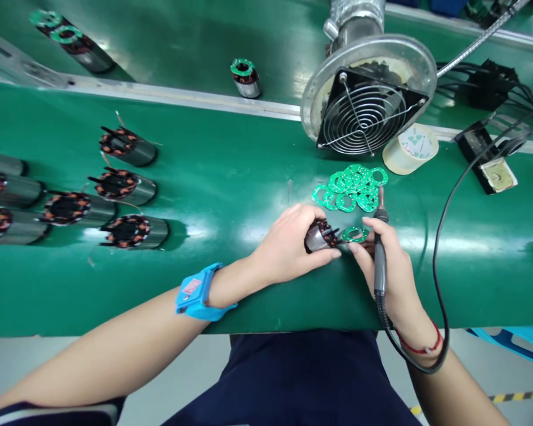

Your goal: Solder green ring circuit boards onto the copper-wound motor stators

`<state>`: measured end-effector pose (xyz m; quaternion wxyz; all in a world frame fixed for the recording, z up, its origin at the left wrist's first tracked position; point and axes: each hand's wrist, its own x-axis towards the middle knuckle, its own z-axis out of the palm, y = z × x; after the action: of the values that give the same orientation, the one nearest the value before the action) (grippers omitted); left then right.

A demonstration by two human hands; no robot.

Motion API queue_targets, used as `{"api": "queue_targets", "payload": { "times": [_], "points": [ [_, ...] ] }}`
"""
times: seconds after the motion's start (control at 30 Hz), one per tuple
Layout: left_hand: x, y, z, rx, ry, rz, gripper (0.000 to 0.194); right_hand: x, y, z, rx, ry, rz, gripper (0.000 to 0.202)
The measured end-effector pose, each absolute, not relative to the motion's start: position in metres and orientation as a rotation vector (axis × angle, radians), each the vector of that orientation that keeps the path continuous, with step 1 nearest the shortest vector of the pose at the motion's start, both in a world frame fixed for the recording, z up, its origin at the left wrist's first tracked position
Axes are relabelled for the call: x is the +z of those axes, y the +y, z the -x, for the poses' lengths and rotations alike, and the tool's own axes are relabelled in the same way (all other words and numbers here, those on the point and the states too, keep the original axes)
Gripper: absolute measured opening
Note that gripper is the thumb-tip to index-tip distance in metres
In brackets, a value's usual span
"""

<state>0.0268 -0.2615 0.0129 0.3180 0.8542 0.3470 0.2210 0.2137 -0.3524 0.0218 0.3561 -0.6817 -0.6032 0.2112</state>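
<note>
My left hand (293,242) is closed around a motor stator (318,236), a metal cylinder with copper windings and dark prongs, tilted so its wound end faces right. Between the thumb and fingers of my right hand (393,266) is a green ring-shaped circuit board (355,234), close beside those prongs; whether they touch I cannot tell. The same right hand also holds a soldering iron (380,260), its tip pointing away from me. Just beyond both hands lies a pile of green ring circuit boards (349,184).
Several wound stators (135,231) stand at the left. A fume fan (364,115) hangs over the back, near a tape roll (411,149) and a soldering iron stand (486,157). The iron's black cable (436,260) loops at right. A stator with a board (246,78) stands behind the rail.
</note>
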Motion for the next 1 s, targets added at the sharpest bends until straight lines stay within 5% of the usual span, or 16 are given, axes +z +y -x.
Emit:
{"api": "queue_targets", "payload": {
  "times": [0.3,0.47,0.6,0.77,1.0],
  "points": [
    [0.014,-0.256,-0.024,0.413,0.741,-2.304,0.037,0.022,-0.328,-0.201,0.727,-1.35,1.394,0.028],
    [0.021,-0.248,-0.016,0.358,0.636,-2.192,0.043,0.023,-0.339,-0.199,0.559,-1.662,1.444,0.052],
    [0.022,-0.246,-0.014,0.321,0.704,-2.133,0.024,0.021,-0.36,-0.2,0.457,-1.717,1.713,0.063],
    [0.025,-0.251,-0.018,0.301,0.84,-2.018,0.008,0.023,-0.37,-0.219,0.721,-1.627,1.923,0.058],
    [0.03,-0.249,-0.016,0.354,0.642,-1.943,0.019,0.033,-0.346,-0.232,0.602,-1.652,1.8,0.061]
  ]
}}
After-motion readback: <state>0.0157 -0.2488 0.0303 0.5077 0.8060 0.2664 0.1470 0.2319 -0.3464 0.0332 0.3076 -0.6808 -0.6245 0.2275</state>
